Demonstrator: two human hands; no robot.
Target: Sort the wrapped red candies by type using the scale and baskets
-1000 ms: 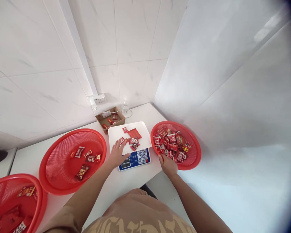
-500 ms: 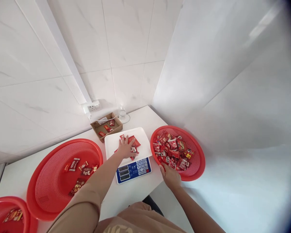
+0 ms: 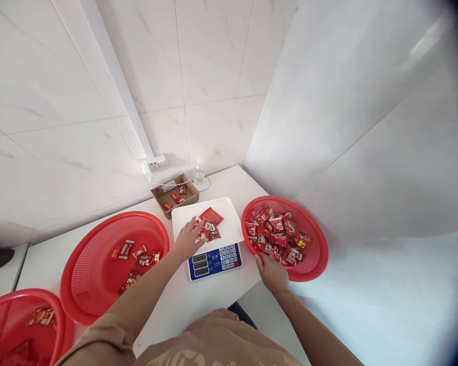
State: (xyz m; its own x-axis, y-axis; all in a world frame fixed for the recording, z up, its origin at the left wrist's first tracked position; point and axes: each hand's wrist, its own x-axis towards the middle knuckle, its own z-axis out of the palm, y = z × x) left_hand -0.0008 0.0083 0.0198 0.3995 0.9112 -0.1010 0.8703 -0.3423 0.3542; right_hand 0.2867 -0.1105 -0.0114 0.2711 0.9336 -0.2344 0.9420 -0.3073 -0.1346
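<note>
In the head view, an electronic weighing scale (image 3: 216,262) sits on a white counter (image 3: 175,300), its blue panel of number keys and three display windows at its six o'clock side. On its white pan (image 3: 229,208) lies a small cluster of wrapped sweets: a flat red packet (image 3: 211,216) at the twelve o'clock end, a packet with a white label (image 3: 209,226) beneath it, and a smaller red packet (image 3: 212,235) at about five o'clock.

The left hand (image 3: 187,244) reaches over the pan from eight o'clock, its fingers spread beside the cluster; whether the fingertips touch a wrapper I cannot tell. The right hand (image 3: 274,274) grips the heaped red basket (image 3: 313,254) at seven o'clock on its rim, thumb over the edge; its other fingers are mostly hidden. That basket, at three o'clock from the scale, carries a pile of mostly red wrapped sweets, and its rim comes right up to the pan's corner.

Between eight and nine o'clock from the scale stands the wide red basket (image 3: 95,254), with a few packets scattered in it. Farther out, toward eight o'clock, the third red basket (image 3: 63,320) is cut off by the frame and holds some red packaging. At eleven o'clock a cardboard box (image 3: 192,195) contains several small packets; a clear container (image 3: 199,175) is just beside it, near twelve, and a wall socket (image 3: 158,162) lies beyond the box.
</note>
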